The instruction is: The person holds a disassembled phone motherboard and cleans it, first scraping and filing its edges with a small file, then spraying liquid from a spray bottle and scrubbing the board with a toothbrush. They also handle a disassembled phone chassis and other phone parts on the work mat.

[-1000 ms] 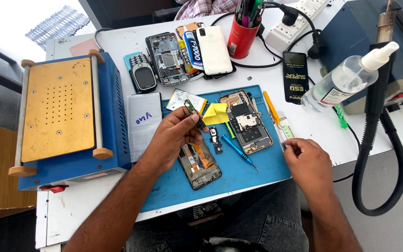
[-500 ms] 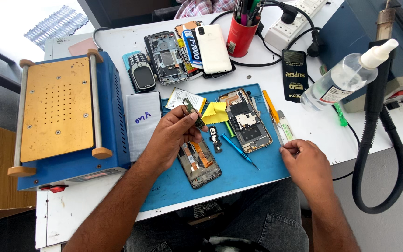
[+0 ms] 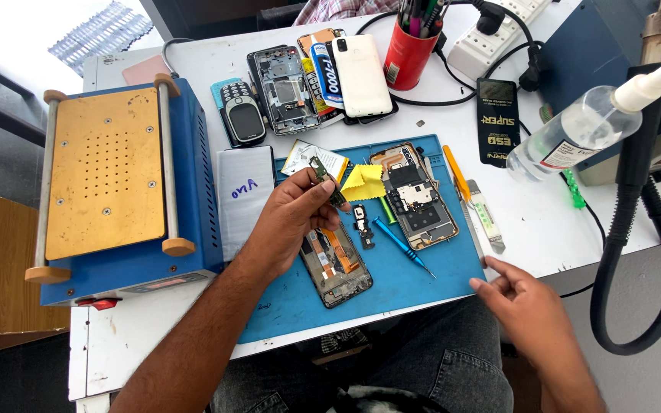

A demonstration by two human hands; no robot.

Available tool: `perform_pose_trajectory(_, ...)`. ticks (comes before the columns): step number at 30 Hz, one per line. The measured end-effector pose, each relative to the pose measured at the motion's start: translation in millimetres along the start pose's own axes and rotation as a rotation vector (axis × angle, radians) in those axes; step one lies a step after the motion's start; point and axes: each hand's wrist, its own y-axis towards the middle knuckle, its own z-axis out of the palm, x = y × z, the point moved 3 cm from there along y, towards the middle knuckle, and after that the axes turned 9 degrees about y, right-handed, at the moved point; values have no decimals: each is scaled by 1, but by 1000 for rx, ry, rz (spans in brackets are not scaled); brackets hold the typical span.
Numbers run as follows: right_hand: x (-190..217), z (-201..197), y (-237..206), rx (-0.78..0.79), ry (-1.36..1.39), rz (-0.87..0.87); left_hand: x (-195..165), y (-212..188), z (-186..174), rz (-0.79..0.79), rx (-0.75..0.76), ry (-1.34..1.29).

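Note:
My left hand (image 3: 294,218) pinches a small green circuit board (image 3: 326,180) and lifts it above the blue work mat (image 3: 430,287). Under that hand lies an opened phone frame (image 3: 338,264) with an orange flex cable showing. A second opened phone (image 3: 415,195) lies to the right, next to a yellow cloth (image 3: 364,182). A blue screwdriver (image 3: 402,246) and a small black part (image 3: 362,222) rest between the two phones. My right hand (image 3: 525,306) hovers at the mat's near right corner, fingers spread, holding nothing.
A blue heating plate machine (image 3: 116,183) stands at the left. Behind the mat lie a keypad phone (image 3: 242,115), a phone frame (image 3: 284,88), a white phone (image 3: 361,73), a red pen cup (image 3: 411,50), a power strip (image 3: 491,34) and a spray bottle (image 3: 587,126). A black hose (image 3: 636,229) hangs at the right.
My right hand has dropped from the mat's right edge toward the near corner and opened its fingers. My left hand still holds the small board up, almost unmoved.

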Motion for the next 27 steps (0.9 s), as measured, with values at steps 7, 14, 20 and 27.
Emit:
perform_pose_trajectory(7,-40,2,15,129,653,178,31,-5,8,7,23,-10)
perform_pose_trajectory(14,-33,32,19,-2,162,165,56,-13,-12,-1,32,2)
perform_pose_trajectory(20,-43,42,33,-61,-233,136,79,-6,-9,20,41,-20)
perform_pose_trajectory(27,-45,41,29,-112,-338,70,77,-7,-13,-16,0,20)
